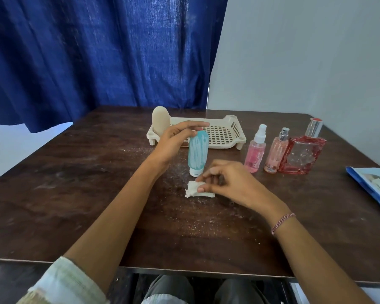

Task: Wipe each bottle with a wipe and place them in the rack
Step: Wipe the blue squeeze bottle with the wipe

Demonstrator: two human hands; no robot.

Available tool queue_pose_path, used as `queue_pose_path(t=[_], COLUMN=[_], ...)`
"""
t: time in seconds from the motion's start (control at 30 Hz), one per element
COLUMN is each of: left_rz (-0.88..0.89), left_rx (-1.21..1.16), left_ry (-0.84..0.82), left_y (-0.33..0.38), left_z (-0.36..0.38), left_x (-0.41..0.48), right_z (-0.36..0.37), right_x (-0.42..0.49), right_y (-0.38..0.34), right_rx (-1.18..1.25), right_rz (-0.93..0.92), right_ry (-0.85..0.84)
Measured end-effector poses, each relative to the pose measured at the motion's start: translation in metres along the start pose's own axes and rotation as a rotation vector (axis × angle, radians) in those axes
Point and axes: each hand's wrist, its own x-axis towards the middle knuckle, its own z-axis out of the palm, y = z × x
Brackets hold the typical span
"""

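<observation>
1. Two hands at work, centre frame. My left hand (pixel 176 141) pinches the top of the teal soft-plastic tube bottle (pixel 197 153), which stands cap-down on its white lid. My right hand (pixel 224 181) has its fingertips closed on the crumpled white wipe (pixel 196 189), which lies on the table just below the tube.
2. Risk: the tube balances on a narrow cap and is held only at its top. Judged likely to tip or skid if I rub low with the wipe.
3. Risk: three pink bottles stand close together, right of centre: small clear spray bottle (pixel 255 150), slim glass bottle with silver nozzle (pixel 276 153), and wide square red-tinted glass bottle (pixel 302 155). A careless right-arm sweep could topple them; glass may break.
4. Cream perforated plastic rack (pixel 226 133), upper centre, already holds one beige oval bottle (pixel 161 119) at its left end. The remainder looks free.
5. Surface: dark wood-grain table (pixel 97 194), dusted with pale specks that could re-soil the wipe.
6. Room: blue curtain (pixel 97 51) upper left, plain pale wall (pixel 305 51) upper right, blue packet (pixel 373 183) at right edge.
</observation>
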Motion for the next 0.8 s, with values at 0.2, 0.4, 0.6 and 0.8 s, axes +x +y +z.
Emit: queue_pose_path(t=[0.2, 0.4, 0.6, 0.8], left_rz=[-0.035, -0.071, -0.084, -0.120], left_rx=[-0.175, -0.338, -0.386, -0.409], left_ry=[-0.087, -0.137, -0.154, -0.170], left_y=[-0.010, -0.018, -0.020, -0.023], left_z=[0.003, -0.002, -0.001, -0.005], left_x=[0.004, 0.007, 0.007, 0.008], right_z=[0.006, -0.004, -0.030, -0.017], right_x=[0.003, 0.005, 0.032, 0.050], right_y=[0.003, -0.005, -0.026, -0.008], right_rx=[-0.181, 0.011, 0.272, 0.124], right_rz=[-0.044, -0.090, -0.152, -0.135], right_ry=[-0.067, 0.225, 0.651, 0.701])
